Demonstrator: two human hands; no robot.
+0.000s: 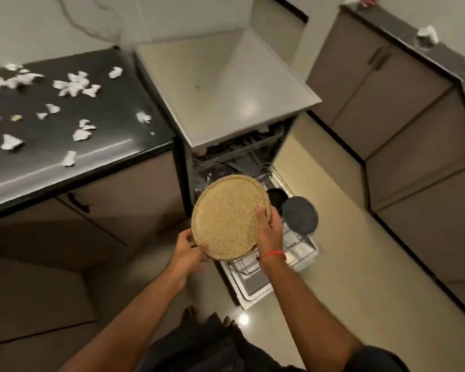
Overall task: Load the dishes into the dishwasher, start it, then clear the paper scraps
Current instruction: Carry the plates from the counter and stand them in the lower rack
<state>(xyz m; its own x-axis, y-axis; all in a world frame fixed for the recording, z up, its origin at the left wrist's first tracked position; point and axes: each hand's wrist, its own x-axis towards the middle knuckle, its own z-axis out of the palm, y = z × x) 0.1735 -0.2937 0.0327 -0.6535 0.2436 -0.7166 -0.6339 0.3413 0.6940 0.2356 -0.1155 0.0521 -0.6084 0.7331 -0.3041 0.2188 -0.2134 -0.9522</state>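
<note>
- The speckled tan plate (230, 217) is up in the air over the pulled-out lower rack (266, 267) of the dishwasher (226, 98), tipped so its broad face looks up at the person. My guess is it is being turned toward edge-on, since that is how it would slot between the rack's wires.
- The left hand (187, 251) has its grip grasping the plate's lower-left rim, fingers curled under the edge. The right hand (270, 228) is grasping the right rim, thumb lying on the face and fingers wrapped behind. Two holds on opposite edges make sense for a wide, flat dish that could swing or slip from one hand.
- A red thread (273, 255) circles the right wrist.
- Just beyond the plate, two dark dishes (300, 214) already stand on edge in the rack, near each other. The plate would likely go in a slot nearer the person.
- The upper rack (239, 146) sits partly pushed in under the grey top, leaving the lower one reachable from above.
- Loading looks only partly done, and the door is down, so starting the machine comes later.
- On the black worktop (105, 162) to the left, white paper scraps (75, 85) lie scattered and untouched, well apart from the hands. They are the last job.
</note>
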